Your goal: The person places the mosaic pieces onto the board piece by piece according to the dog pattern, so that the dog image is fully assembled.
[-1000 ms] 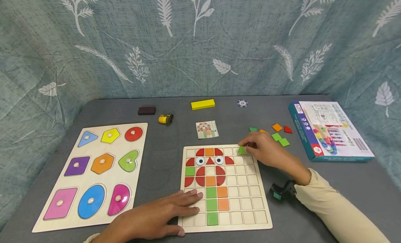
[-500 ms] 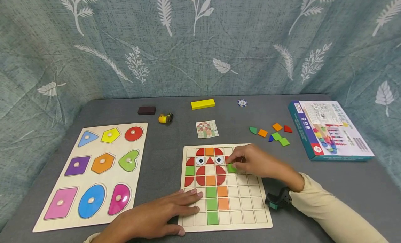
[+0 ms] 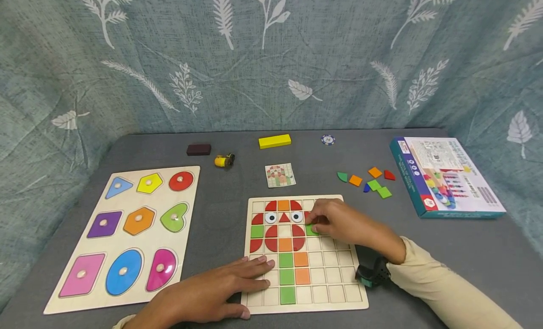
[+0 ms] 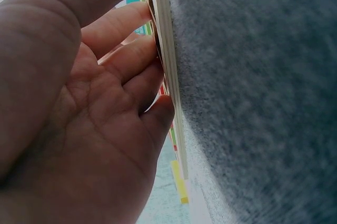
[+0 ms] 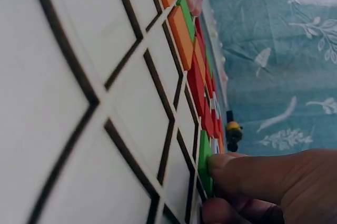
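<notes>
A wooden grid board [image 3: 348, 253] with a raised lattice of square cells lies before me, bearing red, orange and green pieces and two eye discs. My right hand [image 3: 339, 220] pinches a green square tile [image 3: 311, 230] at a cell below the rightmost red quarter piece. In the right wrist view the thumb and fingers are on that green tile [image 5: 205, 155], right at the lattice. My left hand [image 3: 220, 284] lies with fingers extended on the board's lower left part. The left wrist view shows those fingers along the board's edge [image 4: 169, 50].
Loose green, orange, red and blue pieces [image 3: 374, 184] lie beyond the board, right of a small pattern card [image 3: 280, 175]. A knobbed shape puzzle [image 3: 199, 173] is at left, a box [image 3: 449, 178] at right. Behind are a yellow block [image 3: 275, 141], dark block [image 3: 198, 150], bee-like figure [image 3: 224, 160] and chip [image 3: 328, 139].
My right hand has carried the green tile from the board's upper right corner leftward and nearer, down to the cell beside the red pieces. The left hand has stayed in place.
</notes>
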`<state>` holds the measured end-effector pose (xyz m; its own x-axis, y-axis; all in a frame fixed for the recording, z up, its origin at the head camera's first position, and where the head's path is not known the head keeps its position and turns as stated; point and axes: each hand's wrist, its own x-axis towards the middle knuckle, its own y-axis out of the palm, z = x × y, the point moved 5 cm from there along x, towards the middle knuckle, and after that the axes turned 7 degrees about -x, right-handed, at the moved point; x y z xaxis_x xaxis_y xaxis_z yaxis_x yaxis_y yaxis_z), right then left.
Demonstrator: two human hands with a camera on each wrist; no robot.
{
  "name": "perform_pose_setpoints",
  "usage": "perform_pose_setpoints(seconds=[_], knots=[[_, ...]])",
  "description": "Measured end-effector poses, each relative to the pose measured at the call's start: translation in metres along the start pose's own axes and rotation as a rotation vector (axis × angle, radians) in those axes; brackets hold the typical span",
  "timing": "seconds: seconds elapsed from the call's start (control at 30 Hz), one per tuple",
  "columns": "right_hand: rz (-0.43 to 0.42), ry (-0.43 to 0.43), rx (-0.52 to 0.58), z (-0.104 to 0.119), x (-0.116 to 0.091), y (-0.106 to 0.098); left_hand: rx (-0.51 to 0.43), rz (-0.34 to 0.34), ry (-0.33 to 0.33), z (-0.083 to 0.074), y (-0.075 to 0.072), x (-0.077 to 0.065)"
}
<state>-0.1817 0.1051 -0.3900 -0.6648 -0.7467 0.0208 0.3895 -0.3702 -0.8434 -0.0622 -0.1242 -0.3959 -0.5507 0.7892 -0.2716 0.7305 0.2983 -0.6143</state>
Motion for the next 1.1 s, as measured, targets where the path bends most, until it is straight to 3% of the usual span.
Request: perform_pose_setpoints(seconds=[0.23, 0.47, 1.1], knots=[[0.018, -0.048, -0.009, 0.0, -0.002, -0.005, -0.007, 0.003, -0.02, -0.001, 0.0, 0.001], [-0.079, -0.013, 0.061, -0.025, -0.012, -0.023, 0.01, -0.01, 0.011, -0.001, -0.001, 0.0], [-0.322, 0.38, -0.097, -0.092, -0.049, -0.066, 0.012, -0.007, 0.022, 0.0, 0.001, 0.001]])
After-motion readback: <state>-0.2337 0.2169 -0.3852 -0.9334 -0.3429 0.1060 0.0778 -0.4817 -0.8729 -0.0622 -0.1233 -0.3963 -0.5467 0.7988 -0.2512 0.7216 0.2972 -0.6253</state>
